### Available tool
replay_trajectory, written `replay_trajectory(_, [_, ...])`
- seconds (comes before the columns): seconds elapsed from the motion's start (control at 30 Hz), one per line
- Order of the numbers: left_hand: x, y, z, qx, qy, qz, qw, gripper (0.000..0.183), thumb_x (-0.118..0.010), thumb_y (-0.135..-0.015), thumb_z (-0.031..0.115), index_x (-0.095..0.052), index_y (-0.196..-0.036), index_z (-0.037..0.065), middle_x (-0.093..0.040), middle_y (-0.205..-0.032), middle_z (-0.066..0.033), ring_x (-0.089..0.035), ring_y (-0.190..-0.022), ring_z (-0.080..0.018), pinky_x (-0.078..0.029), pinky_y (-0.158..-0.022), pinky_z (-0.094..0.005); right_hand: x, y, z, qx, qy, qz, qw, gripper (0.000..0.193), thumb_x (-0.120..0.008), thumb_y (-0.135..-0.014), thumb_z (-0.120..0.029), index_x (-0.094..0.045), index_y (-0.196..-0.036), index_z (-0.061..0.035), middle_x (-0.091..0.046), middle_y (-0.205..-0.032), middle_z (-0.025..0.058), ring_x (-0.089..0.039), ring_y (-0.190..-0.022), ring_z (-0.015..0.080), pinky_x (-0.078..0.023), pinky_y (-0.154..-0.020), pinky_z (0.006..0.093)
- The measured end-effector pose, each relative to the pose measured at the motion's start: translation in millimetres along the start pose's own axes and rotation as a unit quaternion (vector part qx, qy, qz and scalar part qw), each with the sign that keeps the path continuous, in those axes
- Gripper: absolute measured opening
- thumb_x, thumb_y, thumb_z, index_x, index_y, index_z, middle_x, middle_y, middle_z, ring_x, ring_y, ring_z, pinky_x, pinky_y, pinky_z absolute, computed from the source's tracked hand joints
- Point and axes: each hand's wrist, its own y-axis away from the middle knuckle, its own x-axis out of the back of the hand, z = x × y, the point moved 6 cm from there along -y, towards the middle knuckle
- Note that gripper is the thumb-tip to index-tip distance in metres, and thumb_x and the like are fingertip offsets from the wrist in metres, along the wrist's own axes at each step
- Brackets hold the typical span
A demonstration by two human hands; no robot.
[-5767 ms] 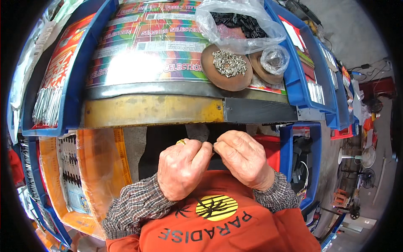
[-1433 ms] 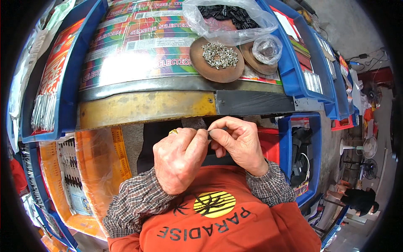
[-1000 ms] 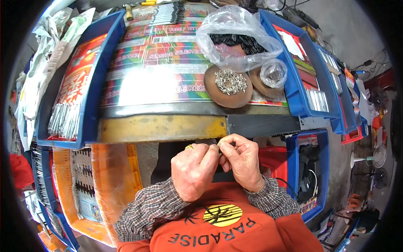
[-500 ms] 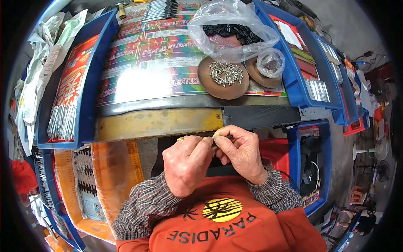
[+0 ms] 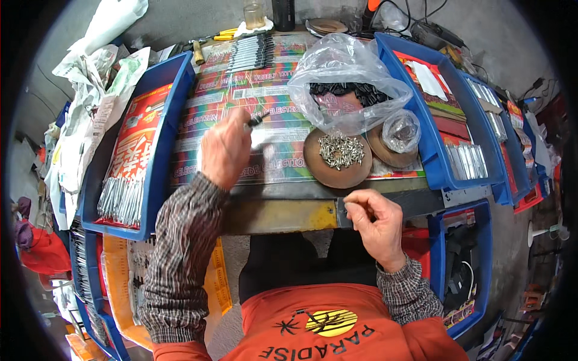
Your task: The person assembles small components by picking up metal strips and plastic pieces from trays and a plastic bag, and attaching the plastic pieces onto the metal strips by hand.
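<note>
Colourful printed sheets [image 5: 195, 114] cover the worktop, and above them comes the change: the hands, pressed together half a second ago, are now well apart! Left hand [image 5: 226, 150] is out over the sheets, fingers closed on a small dark piece [image 5: 257, 119] whose end pokes out to the right, nearer than the row of slim rods [image 5: 250, 53]. So the close two-handed work looks broken off, with that piece now in the left alone. Right hand [image 5: 376, 225] is back by the front edge [image 5: 280, 215], near the brown dish [image 5: 316, 171] of silver bits [image 5: 341, 150], thumb and forefinger drawn together; whether they pinch anything, I can't tell. Most of the dark piece is lost inside the left fingers, and the clear bag [image 5: 325, 57] partly veils its black pieces [image 5: 370, 93].
</note>
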Motion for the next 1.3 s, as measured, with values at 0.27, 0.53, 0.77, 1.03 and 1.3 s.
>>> replay_trajectory(0.27, [-46.0, -66.5, -70.0, 0.042, -0.116, 0.018, 0.992, 0.01, -0.055, -0.082, 0.004, -0.057, -0.092, 0.005, -0.059, -0.09, -0.019, -0.061, -0.084, -0.0395, -0.048, -0.071, -0.0479, 0.8, -4.4, -6.9, 0.059, 0.029, -0.021, 0.998, 0.007, -0.067, -0.085, -0.003, -0.065, -0.091, -0.0009, -0.064, -0.077, 0.0043, -0.055, -0.059, 0.0071, -0.042, -0.051, 0.0214])
replay_trajectory(0.53, [-81.6, -99.9, -92.7, 0.056, -0.127, -0.02, 0.99, 0.021, -0.062, -0.078, 0.004, -0.062, -0.098, 0.009, -0.061, -0.092, -0.0156, -0.059, -0.092, -0.0375, -0.047, -0.078, -0.0454, 2.4, -6.4, -11.9, 0.081, 0.038, -0.047, 0.995, 0.009, -0.069, -0.08, 0.0, -0.064, -0.088, -0.0014, -0.063, -0.071, 0.0084, -0.059, -0.057, 0.0179, -0.045, -0.053, 0.0275])
replay_trajectory(0.77, [-93.8, -116.1, -102.0, 0.039, -0.129, -0.027, 0.991, 0.019, -0.058, -0.082, 0.006, -0.067, -0.098, 0.01, -0.063, -0.095, -0.0146, -0.061, -0.095, -0.0351, -0.048, -0.08, -0.0443, 2.8, -7.2, -12.6, 0.096, 0.053, -0.058, 0.992, 0.013, -0.071, -0.076, 0.001, -0.065, -0.087, -0.0027, -0.061, -0.066, 0.0072, -0.056, -0.052, 0.0183, -0.043, -0.049, 0.0294])
replay_trajectory(1.03, [-99.9, -118.7, -102.7, 0.02, -0.17, 0.003, 0.985, 0.018, -0.059, -0.081, 0.006, -0.067, -0.097, 0.01, -0.063, -0.095, -0.0122, -0.061, -0.096, -0.032, -0.049, -0.082, -0.0424, 1.3, -5.9, -14.2, 0.098, 0.059, -0.062, 0.992, 0.014, -0.071, -0.075, 0.002, -0.065, -0.086, -0.003, -0.062, -0.066, 0.0071, -0.057, -0.053, 0.0195, -0.044, -0.049, 0.0299])
replay_trajectory(1.3, [-77.9, -100.1, -71.8, 0.013, -0.174, 0.022, 0.984, 0.01, -0.06, -0.08, 0.012, -0.068, -0.087, 0.011, -0.064, -0.087, -0.0114, -0.065, -0.084, -0.0326, -0.053, -0.072, -0.0442, 0.6, -0.1, -7.8, 0.08, 0.06, -0.017, 0.995, 0.008, -0.068, -0.077, 0.002, -0.066, -0.084, -0.0016, -0.057, -0.064, 0.0042, -0.049, -0.05, 0.0111, -0.036, -0.046, 0.0248])
